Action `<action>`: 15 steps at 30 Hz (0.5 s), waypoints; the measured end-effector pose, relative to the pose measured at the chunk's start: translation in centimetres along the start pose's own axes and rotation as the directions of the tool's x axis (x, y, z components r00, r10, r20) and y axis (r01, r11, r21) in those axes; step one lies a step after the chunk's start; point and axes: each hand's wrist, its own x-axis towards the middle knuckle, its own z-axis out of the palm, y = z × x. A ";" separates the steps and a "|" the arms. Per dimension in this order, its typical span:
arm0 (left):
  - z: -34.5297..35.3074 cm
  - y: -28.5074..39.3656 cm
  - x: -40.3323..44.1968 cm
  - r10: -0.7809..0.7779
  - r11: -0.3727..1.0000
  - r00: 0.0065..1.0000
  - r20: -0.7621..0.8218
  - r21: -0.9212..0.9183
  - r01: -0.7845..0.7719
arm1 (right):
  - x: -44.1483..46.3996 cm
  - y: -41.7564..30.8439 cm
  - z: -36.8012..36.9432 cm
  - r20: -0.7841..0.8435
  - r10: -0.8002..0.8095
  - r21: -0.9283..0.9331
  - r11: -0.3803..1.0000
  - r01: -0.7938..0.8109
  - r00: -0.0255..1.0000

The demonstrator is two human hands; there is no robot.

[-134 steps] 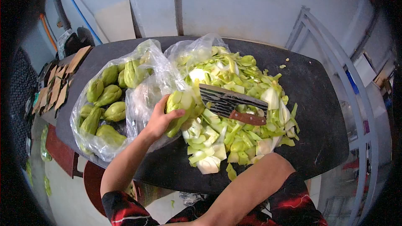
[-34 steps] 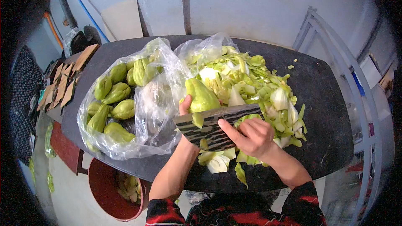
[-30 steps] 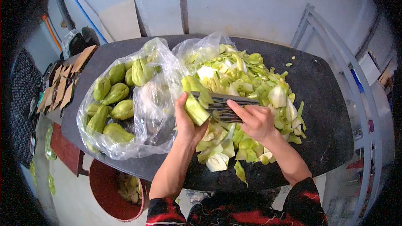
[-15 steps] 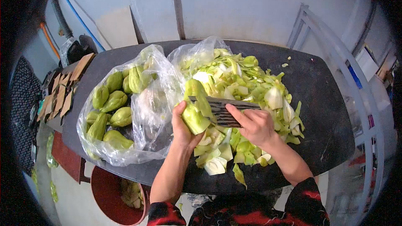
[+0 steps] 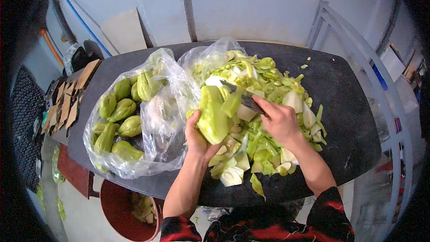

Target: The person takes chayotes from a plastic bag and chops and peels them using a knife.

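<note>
My left hand (image 5: 200,141) grips a pale green chayote (image 5: 213,118) from below and holds it up over the table. In my right hand (image 5: 281,123) is a dark knife (image 5: 247,101), its striped blade pointing up and to the left beside the chayote. A green slice (image 5: 233,102) hangs between the blade and the chayote; whether it is fully cut off I cannot tell. Beneath and behind both hands spreads a big pile of chayote slices and peelings (image 5: 273,145). To the left, a clear plastic bag (image 5: 154,161) contains several whole chayotes (image 5: 123,110).
Everything rests on a dark table (image 5: 349,121) with rounded corners. Below its front left edge stands a red bucket (image 5: 114,210) with pale pieces inside. Cardboard pieces (image 5: 67,101) lie at the left. A grey metal railing (image 5: 363,62) runs along the right, and a wall is behind.
The knife has turned from lying flat across the chayote to a steeper angle. My right hand has shifted slightly right, and the chayote has been turned in my left hand.
</note>
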 end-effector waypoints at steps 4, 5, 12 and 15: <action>0.2 0.6 0.8 0.066 0.997 0.991 -0.114 -0.024 -0.069 | 0.1 -0.3 -0.7 0.023 0.091 0.075 0.993 -0.093 0.996; 0.3 0.9 0.8 0.073 0.997 0.991 -0.113 -0.025 -0.076 | 0.2 -0.5 -1.1 0.023 0.084 0.077 0.993 -0.086 0.996; 0.0 0.9 1.3 0.082 0.990 0.995 -0.064 -0.109 -0.089 | 0.9 -0.1 -2.2 -0.007 0.064 -0.296 0.953 -0.063 0.998; 0.2 0.8 1.2 0.113 0.992 0.986 -0.120 -0.051 -0.120 | 0.9 0.0 -2.7 0.011 0.040 -0.342 0.939 -0.034 0.999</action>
